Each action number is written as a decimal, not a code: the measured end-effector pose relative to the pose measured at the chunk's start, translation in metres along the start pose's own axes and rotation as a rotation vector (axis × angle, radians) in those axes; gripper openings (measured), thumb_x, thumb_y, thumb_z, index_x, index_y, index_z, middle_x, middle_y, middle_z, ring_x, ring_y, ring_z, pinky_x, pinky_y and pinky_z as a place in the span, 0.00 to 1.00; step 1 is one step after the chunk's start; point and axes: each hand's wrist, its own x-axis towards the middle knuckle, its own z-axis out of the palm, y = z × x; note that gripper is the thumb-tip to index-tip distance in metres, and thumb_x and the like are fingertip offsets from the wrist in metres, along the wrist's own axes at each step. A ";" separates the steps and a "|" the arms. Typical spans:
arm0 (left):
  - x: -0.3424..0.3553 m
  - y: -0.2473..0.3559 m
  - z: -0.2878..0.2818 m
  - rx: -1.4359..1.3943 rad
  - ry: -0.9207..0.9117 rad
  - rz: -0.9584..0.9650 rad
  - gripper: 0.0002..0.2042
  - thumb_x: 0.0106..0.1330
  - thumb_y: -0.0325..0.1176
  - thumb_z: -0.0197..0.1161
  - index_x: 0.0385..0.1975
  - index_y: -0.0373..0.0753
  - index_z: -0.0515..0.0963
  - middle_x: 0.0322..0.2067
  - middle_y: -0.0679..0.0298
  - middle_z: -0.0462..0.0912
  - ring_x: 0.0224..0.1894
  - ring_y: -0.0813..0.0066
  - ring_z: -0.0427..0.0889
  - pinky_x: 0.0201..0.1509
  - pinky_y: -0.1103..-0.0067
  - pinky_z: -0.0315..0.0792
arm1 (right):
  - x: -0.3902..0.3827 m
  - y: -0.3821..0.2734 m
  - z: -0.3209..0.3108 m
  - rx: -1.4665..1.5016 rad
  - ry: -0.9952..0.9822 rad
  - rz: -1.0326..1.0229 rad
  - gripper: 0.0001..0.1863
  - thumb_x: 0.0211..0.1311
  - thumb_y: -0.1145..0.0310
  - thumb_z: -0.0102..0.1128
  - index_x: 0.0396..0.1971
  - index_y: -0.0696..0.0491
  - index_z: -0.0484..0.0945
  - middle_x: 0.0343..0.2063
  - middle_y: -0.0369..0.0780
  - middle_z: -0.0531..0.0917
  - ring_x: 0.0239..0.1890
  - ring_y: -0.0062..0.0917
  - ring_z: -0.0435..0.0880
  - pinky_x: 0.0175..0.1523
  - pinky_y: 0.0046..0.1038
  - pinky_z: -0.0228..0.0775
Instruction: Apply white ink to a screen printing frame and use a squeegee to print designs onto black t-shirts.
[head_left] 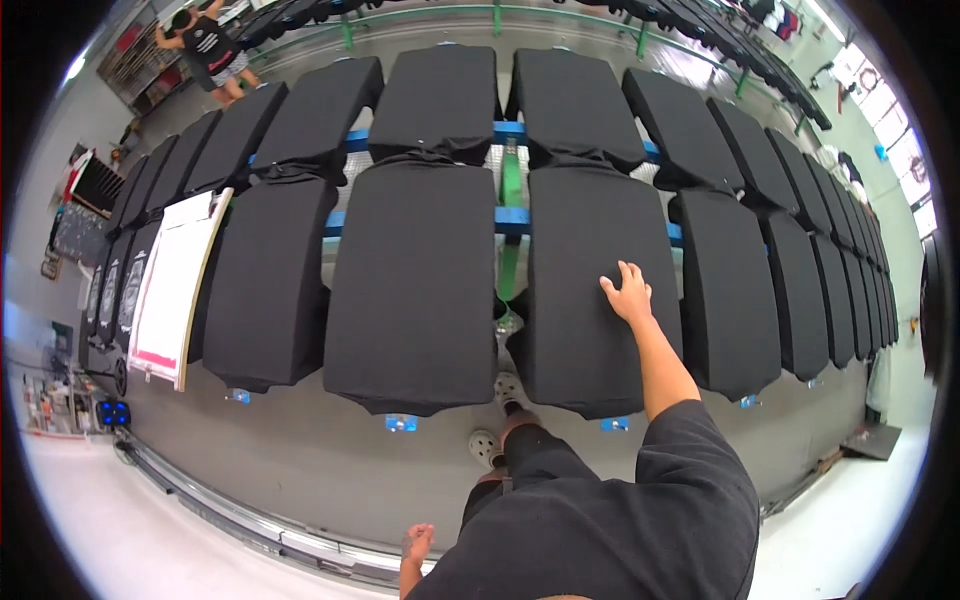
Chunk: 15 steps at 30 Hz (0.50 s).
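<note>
My right hand (630, 294) reaches forward with its fingers spread and rests on a black cloth piece, seemingly a shirt (590, 340), stretched over a flat board. It holds nothing. My left hand (418, 540) hangs low at my side, away from the boards, its fingers loosely curled in with nothing visible in them. Just left of the touched board is another board covered in black cloth (412, 280). A narrow gap between the two shows a green post (510, 185) and blue brackets (511, 220).
Two long rows of black-covered boards curve away to both sides. A framed white printing screen (172, 285) leans across the left boards; beyond it, some cloths bear pale prints (130, 280). A person (208, 45) stands far left. A metal rail (260, 535) runs along the floor behind me.
</note>
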 end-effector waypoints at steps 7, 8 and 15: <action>-0.023 0.018 0.033 -0.008 0.056 -0.073 0.16 0.69 0.42 0.68 0.47 0.36 0.80 0.34 0.64 0.84 0.33 0.74 0.83 0.38 0.78 0.77 | 0.053 0.012 0.010 0.003 -0.076 -0.103 0.40 0.66 0.39 0.58 0.72 0.45 0.65 0.74 0.45 0.62 0.78 0.38 0.56 0.76 0.61 0.44; -0.026 0.028 0.044 0.001 0.057 -0.082 0.16 0.69 0.42 0.68 0.47 0.36 0.80 0.34 0.64 0.84 0.33 0.74 0.83 0.38 0.78 0.77 | 0.071 0.015 0.014 -0.001 -0.084 -0.127 0.40 0.66 0.38 0.57 0.72 0.44 0.65 0.75 0.44 0.61 0.79 0.37 0.53 0.76 0.62 0.40; -0.041 0.076 0.153 -0.065 0.140 -0.074 0.17 0.69 0.43 0.68 0.46 0.36 0.81 0.32 0.64 0.85 0.32 0.74 0.85 0.39 0.77 0.78 | 0.246 -0.002 0.028 0.032 -0.079 -0.260 0.42 0.67 0.34 0.51 0.75 0.41 0.61 0.77 0.42 0.58 0.79 0.37 0.52 0.77 0.59 0.39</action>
